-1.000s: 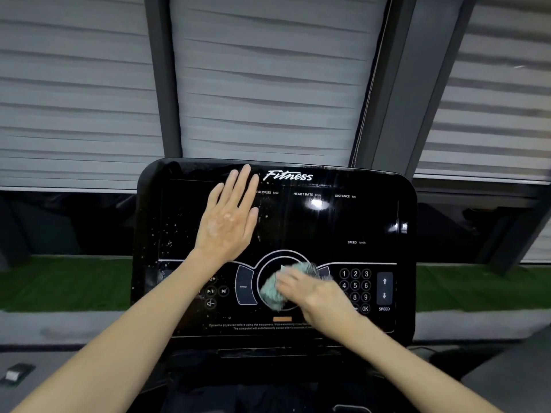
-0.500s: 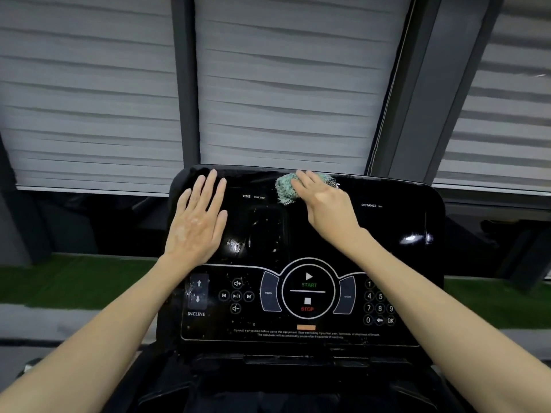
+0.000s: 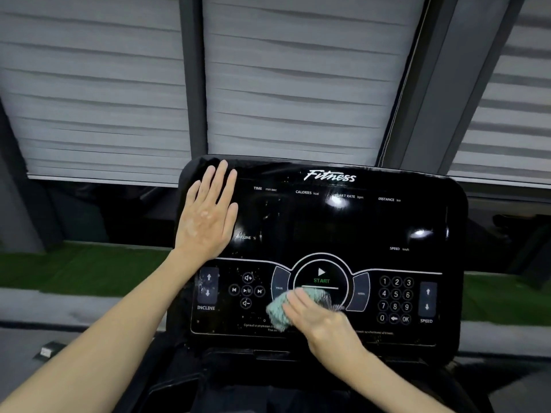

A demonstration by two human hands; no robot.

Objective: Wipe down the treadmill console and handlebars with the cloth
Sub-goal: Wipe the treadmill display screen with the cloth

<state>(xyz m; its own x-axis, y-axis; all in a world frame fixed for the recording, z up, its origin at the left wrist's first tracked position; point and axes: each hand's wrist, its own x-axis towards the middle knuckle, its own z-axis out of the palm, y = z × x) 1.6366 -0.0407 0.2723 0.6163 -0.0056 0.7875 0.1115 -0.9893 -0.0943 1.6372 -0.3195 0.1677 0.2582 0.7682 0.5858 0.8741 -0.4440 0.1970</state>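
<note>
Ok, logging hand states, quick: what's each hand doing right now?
Left hand: open, flat on the console, upper left.
Right hand: on the cloth, pressing it to the console; grip cannot be told.
</note>
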